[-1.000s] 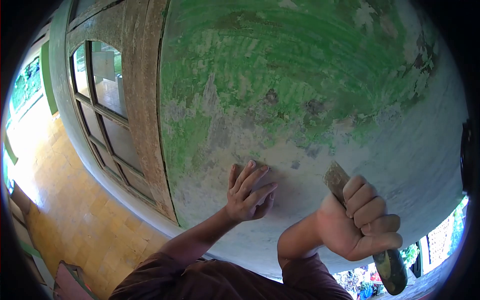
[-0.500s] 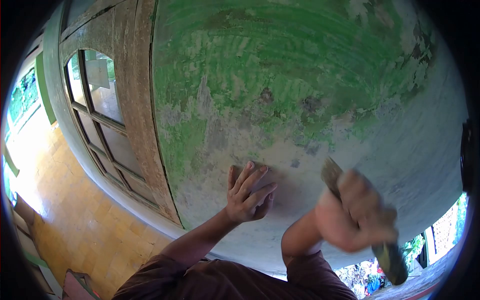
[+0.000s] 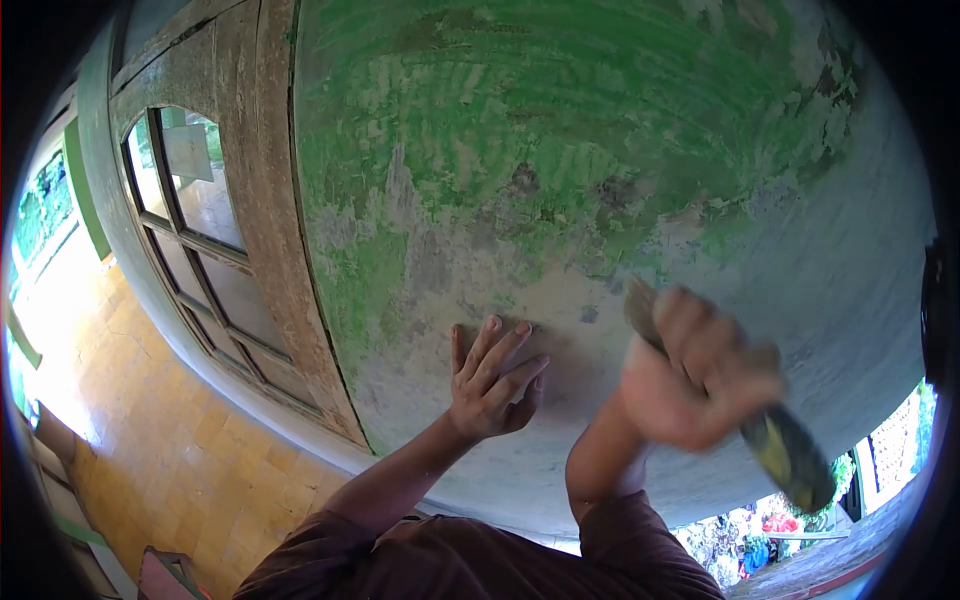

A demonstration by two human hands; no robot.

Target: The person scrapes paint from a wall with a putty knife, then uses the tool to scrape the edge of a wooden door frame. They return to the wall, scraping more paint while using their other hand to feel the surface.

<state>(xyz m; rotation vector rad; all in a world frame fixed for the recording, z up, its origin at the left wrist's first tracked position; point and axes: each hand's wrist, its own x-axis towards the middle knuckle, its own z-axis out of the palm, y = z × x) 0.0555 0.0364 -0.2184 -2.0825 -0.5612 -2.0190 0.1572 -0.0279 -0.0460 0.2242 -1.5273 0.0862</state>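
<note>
My right hand (image 3: 700,375) is wrapped round a scraper-like tool (image 3: 785,460) with a dark green and yellow handle. Its flat blade (image 3: 641,308) points up and left, near the wall; motion blurs it, and whether it touches cannot be told. Peeling green paint covers the upper part of the wall (image 3: 560,120), with bare grey and whitish patches lower down. Against the pale lower area rests my left hand (image 3: 497,378), fingers spread and holding nothing.
To the left stands a worn wooden frame (image 3: 280,200) with glass panes (image 3: 200,190). Yellowish floor tiles (image 3: 190,430) lie below it. A pink object (image 3: 165,577) is at the bottom left, and plants and bright daylight show at the lower right.
My right hand and the tool have moved up and slightly left. My left hand remains at the same place on the wall, while the view has shifted slightly.
</note>
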